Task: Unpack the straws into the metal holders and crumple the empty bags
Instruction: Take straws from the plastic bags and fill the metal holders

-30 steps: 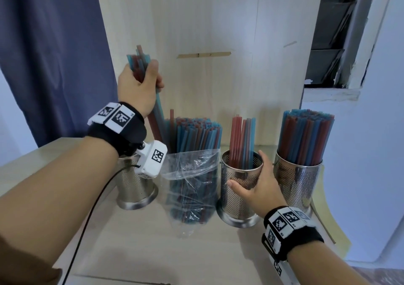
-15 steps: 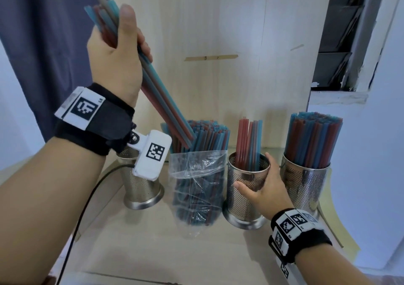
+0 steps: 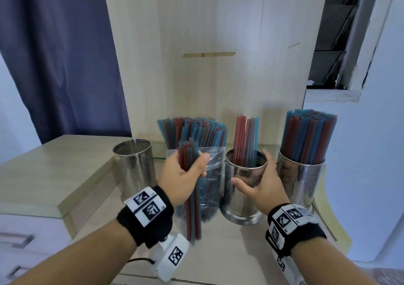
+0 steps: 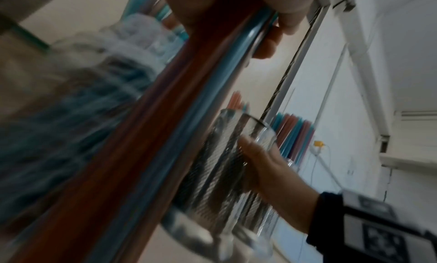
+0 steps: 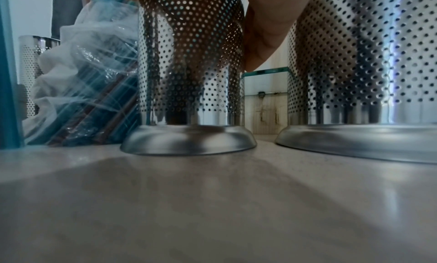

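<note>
My left hand (image 3: 182, 176) grips a small bundle of red and blue straws (image 3: 192, 214), held upright with its lower ends on the tabletop, in front of the clear plastic bag (image 3: 213, 175) still full of straws. The same bundle of straws (image 4: 165, 117) crosses the left wrist view, fingers (image 4: 269, 42) curled round it. My right hand (image 3: 260, 188) holds the middle metal holder (image 3: 244, 188), which has a few straws (image 3: 246, 140) in it. In the right wrist view that middle holder (image 5: 189, 80) stands on the table beside the full right holder (image 5: 366, 70).
An empty perforated holder (image 3: 133, 166) stands at the left, next to a raised wooden cabinet top (image 3: 54, 171). The right holder (image 3: 301, 179) is packed with straws. A wooden panel (image 3: 207, 65) rises behind; a dark curtain (image 3: 56, 55) hangs at the left.
My left hand came down from high at the upper left with the straw bundle, turning it upright onto the table before the bag. My right hand stayed on the middle holder.
</note>
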Tool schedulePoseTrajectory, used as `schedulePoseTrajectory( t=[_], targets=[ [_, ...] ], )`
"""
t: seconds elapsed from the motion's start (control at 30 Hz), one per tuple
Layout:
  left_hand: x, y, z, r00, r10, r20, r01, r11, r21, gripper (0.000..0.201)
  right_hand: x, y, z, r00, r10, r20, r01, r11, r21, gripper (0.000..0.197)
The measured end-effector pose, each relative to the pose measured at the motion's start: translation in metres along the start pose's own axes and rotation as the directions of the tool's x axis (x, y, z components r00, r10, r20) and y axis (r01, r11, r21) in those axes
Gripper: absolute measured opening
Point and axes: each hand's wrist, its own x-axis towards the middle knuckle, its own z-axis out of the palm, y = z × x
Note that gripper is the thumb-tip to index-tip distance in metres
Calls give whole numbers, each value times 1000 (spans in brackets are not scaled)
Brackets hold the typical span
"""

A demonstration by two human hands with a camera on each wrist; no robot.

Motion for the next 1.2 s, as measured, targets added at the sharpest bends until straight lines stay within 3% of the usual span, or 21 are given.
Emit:
schedulePoseTrajectory(
  t=[0.1,0.23,0.37,0.47,0.67,0.8,0.9,1.07,1.13,1.2],
  targets=[
    [-8,-14,0,997,-71,44,72,997,-10,26,-1,-1,0,1000,-1,-2,1,1000,-8,114],
    [-3,-16,-5,997,-43,-67,40,998,-49,33,1,1,0,1000,1,6,-1,1000,-14,114],
    [-2,-24,-1,991,-131,0,131,990,-45,25,2,4,2,1000,11,11,-11,1000,-13,116],
    [19,5,2,998,-51,-38,50,998,-35,18,2,5,4,1000,17,13,-17,1000,-2,117],
    [88,95,28,986,81,-143,-117,958,-264,30,2,7,4,999,31,18,-32,999,31,117],
    [125,109,53,978,137,-156,-182,928,-326,30,1,6,4,1000,24,7,-24,998,53,115],
    [132,90,78,990,82,-112,-111,955,-277,29,1,8,3,999,32,12,-33,998,48,116],
    [116,39,95,989,-111,-101,106,993,-58,28,1,10,5,999,43,14,-43,999,33,123],
    [110,26,97,988,-123,-88,126,992,27,24,1,10,5,999,38,3,-38,999,31,124],
    [106,15,98,994,-100,-48,103,992,72,41,1,11,5,1000,26,-10,-25,999,38,122]
  ],
)
